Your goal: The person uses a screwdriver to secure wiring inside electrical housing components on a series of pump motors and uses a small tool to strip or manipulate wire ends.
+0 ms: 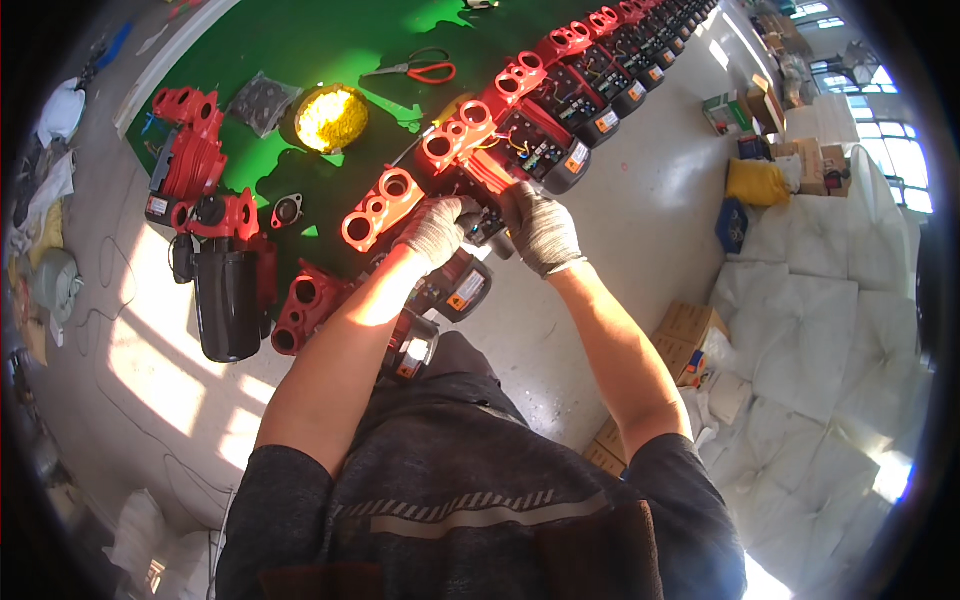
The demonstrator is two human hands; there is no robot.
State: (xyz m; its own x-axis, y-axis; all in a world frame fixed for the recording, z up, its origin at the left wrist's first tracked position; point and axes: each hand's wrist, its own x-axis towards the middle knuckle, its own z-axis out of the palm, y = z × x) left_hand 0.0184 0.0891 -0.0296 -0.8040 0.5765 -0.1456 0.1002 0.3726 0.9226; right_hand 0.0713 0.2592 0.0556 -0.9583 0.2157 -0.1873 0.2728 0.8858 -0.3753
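Both my hands wear grey knit gloves and meet over a red pump (487,170) in the row along the bench's near edge. My left hand (432,232) is closed at the left side of the pump's dark electrical box, its fingertips pinched together. On the opposite side, my right hand (543,230) is curled with thumb and fingers closed at the box's edge. What either hand pinches is hidden by the gloves. A neighbouring pump with an open box (530,140) shows coloured wires. To the left lies another red pump casting (380,208) with round ports.
On the green bench top (390,35) lie red-handled scissors (432,72), a bowl of shiny yellow parts (332,118), a plastic bag of dark parts (264,104) and an oval flange (288,210). A black motor (228,300) stands left. Cardboard boxes (688,335) sit right.
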